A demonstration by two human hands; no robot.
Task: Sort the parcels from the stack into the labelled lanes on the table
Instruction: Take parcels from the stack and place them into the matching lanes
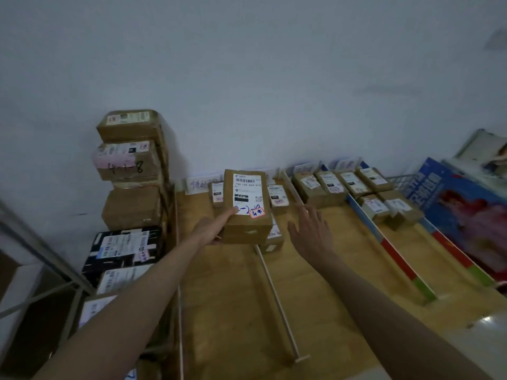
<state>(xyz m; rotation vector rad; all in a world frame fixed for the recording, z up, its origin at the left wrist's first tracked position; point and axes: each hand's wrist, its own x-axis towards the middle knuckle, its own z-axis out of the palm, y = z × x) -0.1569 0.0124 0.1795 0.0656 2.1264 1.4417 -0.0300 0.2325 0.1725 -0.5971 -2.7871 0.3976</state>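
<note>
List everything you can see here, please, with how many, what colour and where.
Held parcel: one, brown with white label, above the left lane.
Stacked parcels: several, brown, one black, left of the table.
Sorted parcels: about four in the left lane, four in the middle lane, two in the right lane, brown.
Lane dividers: one pale rod, one multicoloured strip, on the wooden table.
Poster: one, blue, far right.
Left hand: grips the held parcel.
Right hand: open, over the table.

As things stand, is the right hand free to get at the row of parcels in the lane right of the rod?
Probably yes. The right hand is open and holds nothing, and the table between it and that row of parcels looks bare. The left hand holds the raised parcel off to the side.
</note>
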